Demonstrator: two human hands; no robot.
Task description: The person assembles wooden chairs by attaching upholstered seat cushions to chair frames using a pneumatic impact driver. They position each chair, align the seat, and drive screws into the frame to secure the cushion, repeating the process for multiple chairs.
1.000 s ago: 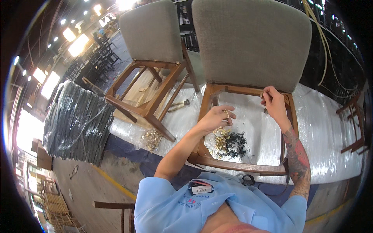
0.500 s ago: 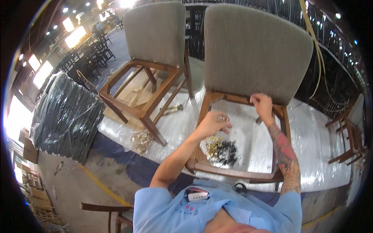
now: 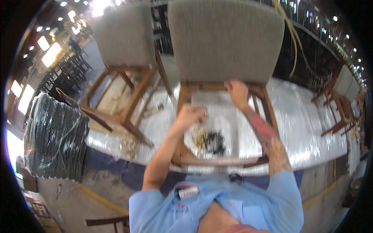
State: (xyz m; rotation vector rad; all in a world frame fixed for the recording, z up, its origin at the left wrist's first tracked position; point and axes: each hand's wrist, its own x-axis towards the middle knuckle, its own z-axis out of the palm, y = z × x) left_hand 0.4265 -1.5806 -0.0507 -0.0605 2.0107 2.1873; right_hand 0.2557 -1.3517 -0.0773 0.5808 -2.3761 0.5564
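In front of me stands a chair with a grey fabric backrest (image 3: 225,42) and a brown wooden seat frame (image 3: 213,161) with no seat in it. My right hand (image 3: 237,94) is at the rear rail, just under the backrest, with its fingers drawn together; whatever they pinch is hidden. My left hand (image 3: 191,115) hovers over the frame's left side, its fingers curled around something small that is too blurred to name. Below it, inside the frame, lie a pile of gold-coloured hardware (image 3: 198,138) and a pile of small black pieces (image 3: 215,143).
Clear plastic wrap (image 3: 311,132) covers the work surface. To the left stands a second grey-backed chair (image 3: 126,37), with more small hardware (image 3: 128,146) near its leg. A plastic-wrapped dark stack (image 3: 56,138) is farther left. Another chair (image 3: 342,99) stands at right; a yellow hose (image 3: 291,33) hangs behind.
The whole view has shifted, so the chairs appear farther left and higher. My right hand stays by the rear rail and my left hand stays above the frame, still curled.
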